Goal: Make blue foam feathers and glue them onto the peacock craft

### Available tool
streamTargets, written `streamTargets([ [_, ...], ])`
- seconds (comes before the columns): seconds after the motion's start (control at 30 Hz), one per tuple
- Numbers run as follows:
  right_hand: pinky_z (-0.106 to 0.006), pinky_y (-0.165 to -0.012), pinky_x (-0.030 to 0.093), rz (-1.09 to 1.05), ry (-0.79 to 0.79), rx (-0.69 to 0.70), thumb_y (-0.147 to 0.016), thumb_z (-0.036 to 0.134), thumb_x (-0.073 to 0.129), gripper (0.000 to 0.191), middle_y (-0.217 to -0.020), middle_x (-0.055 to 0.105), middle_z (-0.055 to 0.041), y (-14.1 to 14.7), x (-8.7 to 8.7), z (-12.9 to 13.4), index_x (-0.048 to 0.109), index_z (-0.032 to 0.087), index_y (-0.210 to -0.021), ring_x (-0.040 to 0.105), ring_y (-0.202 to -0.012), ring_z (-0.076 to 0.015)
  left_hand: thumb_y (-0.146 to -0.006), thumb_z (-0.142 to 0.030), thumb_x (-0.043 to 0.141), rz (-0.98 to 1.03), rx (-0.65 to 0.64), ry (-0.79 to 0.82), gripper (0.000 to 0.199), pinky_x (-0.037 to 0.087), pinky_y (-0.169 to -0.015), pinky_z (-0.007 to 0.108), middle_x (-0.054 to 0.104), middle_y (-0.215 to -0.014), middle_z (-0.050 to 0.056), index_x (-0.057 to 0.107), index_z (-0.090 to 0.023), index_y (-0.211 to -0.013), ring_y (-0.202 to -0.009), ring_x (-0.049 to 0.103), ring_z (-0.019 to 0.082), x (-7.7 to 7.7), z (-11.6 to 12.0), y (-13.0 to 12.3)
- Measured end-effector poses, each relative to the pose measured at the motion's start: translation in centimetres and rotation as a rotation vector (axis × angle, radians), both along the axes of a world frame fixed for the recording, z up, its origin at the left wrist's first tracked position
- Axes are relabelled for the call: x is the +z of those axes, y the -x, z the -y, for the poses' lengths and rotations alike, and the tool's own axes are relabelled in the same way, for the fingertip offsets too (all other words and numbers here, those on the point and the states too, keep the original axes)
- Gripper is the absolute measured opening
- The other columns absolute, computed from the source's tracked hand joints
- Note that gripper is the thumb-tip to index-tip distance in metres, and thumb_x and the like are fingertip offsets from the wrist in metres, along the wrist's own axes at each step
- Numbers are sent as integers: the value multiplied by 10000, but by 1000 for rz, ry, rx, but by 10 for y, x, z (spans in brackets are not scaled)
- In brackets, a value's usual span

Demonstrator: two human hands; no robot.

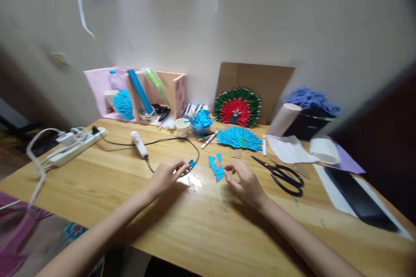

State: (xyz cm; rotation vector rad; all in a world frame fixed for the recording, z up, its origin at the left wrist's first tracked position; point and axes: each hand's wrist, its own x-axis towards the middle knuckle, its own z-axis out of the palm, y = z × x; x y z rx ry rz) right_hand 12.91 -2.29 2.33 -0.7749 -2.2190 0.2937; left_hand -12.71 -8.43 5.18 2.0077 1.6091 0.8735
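My left hand [169,176] pinches a small blue folded piece [191,163], dark-striped, between thumb and fingertips above the table. Several blue cut pieces, pointed and triangular [212,165], lie in a loose group between my hands. My right hand [244,181] is curled at the right side of this group, its thumb and forefinger closed at the edge of the nearest blue piece [219,173]. Under the fingertips of my left hand, the wooden table [195,225] has a shiny patch of reflected light.
Black-handled scissors [282,175] lie right of my right hand. A white glue gun [139,144] with a black cable is at left, near a power strip [78,147]. Behind are a bowl of blue pieces [200,123], a blue fan-shaped peacock [238,138] and a red-green one [236,108].
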Motion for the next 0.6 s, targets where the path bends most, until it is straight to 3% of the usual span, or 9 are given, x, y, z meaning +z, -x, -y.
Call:
streamTargets([
  [0.1,-294,-644,454,5,261,72,-842,234,463,109,-821,605,-58,54,5,-7,538,176,-898,564,-714,-164,-853,-377,454,-14,190,-14,299,385,-597,209,643,-693,14,623,-172,-717,-629,560,124,-5,38,55],
  [0.2,-278,-632,467,-1,479,184,-819,283,476,198,-863,601,-68,133,4,-15,513,162,-971,577,-738,-161,-843,-401,454,5,406,-5,311,394,-598,220,654,-706,16,635,-174,-732,-626,564,135,-14,66,102],
  [0.3,-293,-675,463,-22,551,230,-762,357,543,332,-950,595,-96,219,-4,-19,509,150,-1020,577,-793,-178,-821,-422,464,69,599,-11,331,413,-619,242,662,-703,28,641,-164,-715,-657,588,166,-24,72,140],
  [0.4,-296,-679,437,-8,543,191,-723,359,577,362,-939,612,-107,286,-14,-22,532,144,-1011,577,-793,-198,-790,-408,493,131,709,-49,317,417,-634,258,663,-681,34,646,-158,-669,-669,600,184,-32,62,166],
  [0.5,-276,-627,401,9,524,194,-731,290,532,190,-807,635,-74,318,-21,-27,578,164,-865,569,-719,-199,-768,-384,516,235,750,-82,281,424,-643,264,666,-685,38,657,-155,-684,-668,604,183,-40,48,179],
  [0.6,-254,-575,368,2,521,211,-740,256,479,121,-676,604,-26,318,-23,-31,569,178,-759,538,-623,-176,-760,-385,520,300,772,-77,279,445,-629,258,673,-700,46,661,-146,-723,-654,613,174,-50,41,182],
])
